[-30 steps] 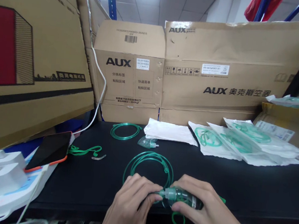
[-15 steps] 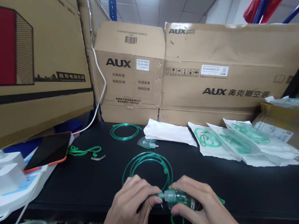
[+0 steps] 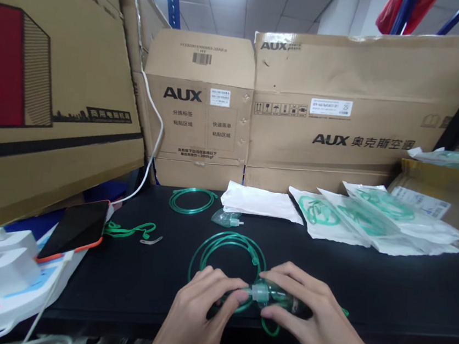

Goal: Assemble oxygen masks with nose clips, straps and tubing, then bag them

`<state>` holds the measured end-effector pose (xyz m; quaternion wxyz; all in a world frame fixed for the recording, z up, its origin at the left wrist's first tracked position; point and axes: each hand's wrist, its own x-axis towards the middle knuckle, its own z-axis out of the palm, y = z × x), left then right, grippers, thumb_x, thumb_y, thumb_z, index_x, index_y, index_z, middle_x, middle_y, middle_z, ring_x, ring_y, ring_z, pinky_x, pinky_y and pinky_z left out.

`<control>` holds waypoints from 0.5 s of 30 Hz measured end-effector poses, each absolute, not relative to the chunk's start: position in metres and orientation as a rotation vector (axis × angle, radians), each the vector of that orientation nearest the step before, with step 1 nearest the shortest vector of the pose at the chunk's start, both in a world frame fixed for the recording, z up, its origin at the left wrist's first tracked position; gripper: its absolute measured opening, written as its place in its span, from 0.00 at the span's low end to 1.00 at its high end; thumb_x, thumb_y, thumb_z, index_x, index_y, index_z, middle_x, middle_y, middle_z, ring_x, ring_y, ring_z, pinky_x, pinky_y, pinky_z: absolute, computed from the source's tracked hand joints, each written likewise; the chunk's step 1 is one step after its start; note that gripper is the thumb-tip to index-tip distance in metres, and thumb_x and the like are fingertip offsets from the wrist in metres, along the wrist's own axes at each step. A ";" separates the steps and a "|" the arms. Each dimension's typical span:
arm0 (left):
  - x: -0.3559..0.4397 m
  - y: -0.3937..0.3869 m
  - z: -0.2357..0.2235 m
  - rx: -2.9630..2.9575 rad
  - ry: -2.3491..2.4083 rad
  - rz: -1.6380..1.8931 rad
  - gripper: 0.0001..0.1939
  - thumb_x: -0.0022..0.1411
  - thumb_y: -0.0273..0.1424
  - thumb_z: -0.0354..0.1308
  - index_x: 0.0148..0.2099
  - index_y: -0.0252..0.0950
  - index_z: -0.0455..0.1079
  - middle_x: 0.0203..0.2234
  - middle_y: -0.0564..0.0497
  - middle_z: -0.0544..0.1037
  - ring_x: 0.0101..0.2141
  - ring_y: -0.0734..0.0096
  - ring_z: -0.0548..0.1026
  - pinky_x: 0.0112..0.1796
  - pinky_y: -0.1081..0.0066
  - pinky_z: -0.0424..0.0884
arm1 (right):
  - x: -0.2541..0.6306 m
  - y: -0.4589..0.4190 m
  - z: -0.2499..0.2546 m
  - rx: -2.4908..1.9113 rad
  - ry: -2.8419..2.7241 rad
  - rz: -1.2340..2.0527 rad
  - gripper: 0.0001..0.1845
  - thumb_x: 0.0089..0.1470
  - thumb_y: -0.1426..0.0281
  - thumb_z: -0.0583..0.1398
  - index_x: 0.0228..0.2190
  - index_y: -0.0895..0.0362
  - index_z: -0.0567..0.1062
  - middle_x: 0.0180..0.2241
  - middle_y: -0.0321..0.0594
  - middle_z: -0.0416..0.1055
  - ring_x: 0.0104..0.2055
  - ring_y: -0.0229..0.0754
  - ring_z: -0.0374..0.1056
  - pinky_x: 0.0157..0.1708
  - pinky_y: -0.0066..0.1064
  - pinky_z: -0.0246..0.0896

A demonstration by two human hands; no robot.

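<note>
My right hand [image 3: 313, 306] is wrapped around a clear green oxygen mask [image 3: 281, 295], thumb below and fingers above. The mask's pale connector [image 3: 259, 293] points left. Closed in a pinch, my left hand [image 3: 203, 307] grips the end of the green tubing [image 3: 246, 290] where it meets the connector; its fingers hide part of the joint. Just beyond both hands lies a coil of green tubing [image 3: 232, 237] on the black table. A green elastic strap [image 3: 270, 327] loops down below the mask.
Farther back are another tubing coil [image 3: 192, 211], a small clear mask [image 3: 226, 219] and a white packet [image 3: 263, 202]. Sealed pouches [image 3: 366, 223] lie right, beside a carton [image 3: 455, 192]. Left are green straps [image 3: 131, 231], a phone [image 3: 76, 227] and a power strip [image 3: 7, 307]. Cardboard walls surround the table.
Both hands have shifted slightly up and left with the mask and tubing end. The grips look much the same. The things on the table have stayed in place.
</note>
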<state>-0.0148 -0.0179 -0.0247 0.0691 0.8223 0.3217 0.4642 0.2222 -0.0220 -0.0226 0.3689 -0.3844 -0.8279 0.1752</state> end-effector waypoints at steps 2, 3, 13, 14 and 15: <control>-0.015 -0.018 -0.026 2.471 0.992 1.385 0.07 0.73 0.26 0.56 0.44 0.41 0.75 0.31 0.55 0.80 0.31 0.68 0.76 0.38 0.69 0.70 | 0.222 -0.021 -0.024 -0.986 -2.126 0.424 0.15 0.64 0.62 0.64 0.51 0.49 0.76 0.45 0.41 0.76 0.44 0.45 0.77 0.44 0.33 0.72; -0.015 -0.017 -0.027 2.468 0.995 1.375 0.08 0.74 0.26 0.56 0.44 0.41 0.75 0.31 0.56 0.80 0.31 0.68 0.76 0.37 0.69 0.70 | 0.222 -0.021 -0.024 -0.983 -2.128 0.419 0.15 0.64 0.62 0.64 0.51 0.49 0.76 0.45 0.41 0.76 0.44 0.45 0.77 0.43 0.33 0.73; -0.020 -0.018 -0.024 2.426 1.018 1.141 0.08 0.74 0.28 0.54 0.42 0.40 0.74 0.32 0.54 0.80 0.33 0.67 0.76 0.39 0.68 0.70 | 0.225 -0.025 -0.020 -1.016 -2.179 0.474 0.17 0.62 0.62 0.66 0.52 0.46 0.76 0.49 0.38 0.75 0.48 0.44 0.75 0.47 0.31 0.71; -0.021 -0.018 -0.024 2.430 1.016 1.122 0.07 0.74 0.28 0.54 0.42 0.40 0.74 0.33 0.54 0.80 0.34 0.66 0.76 0.39 0.67 0.70 | 0.225 -0.026 -0.019 -1.028 -2.189 0.485 0.17 0.62 0.62 0.66 0.52 0.45 0.76 0.49 0.38 0.75 0.48 0.44 0.75 0.47 0.31 0.70; -0.021 -0.019 -0.023 2.434 1.018 1.102 0.07 0.74 0.28 0.55 0.43 0.41 0.74 0.34 0.54 0.80 0.35 0.65 0.76 0.40 0.67 0.70 | 0.225 -0.026 -0.018 -1.036 -2.195 0.492 0.17 0.62 0.62 0.66 0.52 0.45 0.76 0.49 0.38 0.74 0.48 0.44 0.75 0.47 0.30 0.70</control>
